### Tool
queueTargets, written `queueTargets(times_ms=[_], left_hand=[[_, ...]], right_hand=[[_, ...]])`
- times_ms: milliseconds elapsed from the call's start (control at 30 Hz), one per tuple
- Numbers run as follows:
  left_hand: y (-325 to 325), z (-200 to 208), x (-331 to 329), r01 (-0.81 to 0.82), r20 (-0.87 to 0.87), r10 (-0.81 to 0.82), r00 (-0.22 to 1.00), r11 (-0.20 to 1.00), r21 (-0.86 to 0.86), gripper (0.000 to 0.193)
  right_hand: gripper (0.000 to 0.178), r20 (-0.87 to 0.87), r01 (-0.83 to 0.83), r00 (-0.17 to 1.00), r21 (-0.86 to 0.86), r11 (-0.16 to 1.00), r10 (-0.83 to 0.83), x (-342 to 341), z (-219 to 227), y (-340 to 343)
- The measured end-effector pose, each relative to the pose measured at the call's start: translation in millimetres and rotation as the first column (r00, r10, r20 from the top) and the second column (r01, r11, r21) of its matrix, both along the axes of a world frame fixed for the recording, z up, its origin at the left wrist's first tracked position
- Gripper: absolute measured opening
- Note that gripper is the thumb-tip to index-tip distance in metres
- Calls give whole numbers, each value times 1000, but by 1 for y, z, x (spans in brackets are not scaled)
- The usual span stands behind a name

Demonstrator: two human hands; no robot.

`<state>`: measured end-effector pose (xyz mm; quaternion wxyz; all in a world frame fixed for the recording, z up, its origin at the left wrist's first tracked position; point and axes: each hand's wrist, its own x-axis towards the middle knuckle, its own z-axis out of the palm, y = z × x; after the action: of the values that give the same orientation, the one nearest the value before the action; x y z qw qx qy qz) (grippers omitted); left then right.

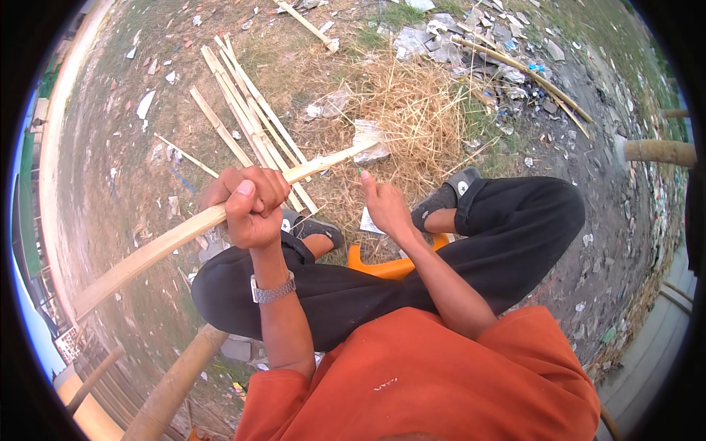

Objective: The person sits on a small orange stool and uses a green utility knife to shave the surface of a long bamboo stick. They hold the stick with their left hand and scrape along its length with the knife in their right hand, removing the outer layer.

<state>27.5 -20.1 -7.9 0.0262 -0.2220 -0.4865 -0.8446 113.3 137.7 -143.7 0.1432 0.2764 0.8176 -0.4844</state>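
Observation:
A long, pale bamboo strip [151,252] runs slantwise across the view, from the lower left up to a narrower far end over the straw. My left hand [254,200] is closed round it in a fist, thumb on top, and a metal watch circles that wrist. My right hand [385,206] is just below the strip's far end, apart from it. Its fingers are curled and the thumb points up; a tiny green spot shows by the thumb tip. Whatever these fingers hold is hidden.
Several split bamboo strips [254,110] lie on the ground ahead, left of a heap of dry straw [419,110]. Poles [526,72] rest among litter at the far right. An orange plastic seat [390,268] shows between my legs. A thick bamboo pole [176,378] stands near my left side.

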Motion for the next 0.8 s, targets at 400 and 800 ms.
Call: queueTargets(times_ms=[400, 800], left_hand=[[5, -5, -9, 64, 10, -65, 998, 997, 31, 22], [-5, -7, -16, -44, 37, 42, 998, 999, 33, 24]], right_hand=[[73, 104, 26, 994, 128, 991, -40, -6, -49, 15], [73, 147, 25, 988, 127, 992, -44, -14, -69, 7]])
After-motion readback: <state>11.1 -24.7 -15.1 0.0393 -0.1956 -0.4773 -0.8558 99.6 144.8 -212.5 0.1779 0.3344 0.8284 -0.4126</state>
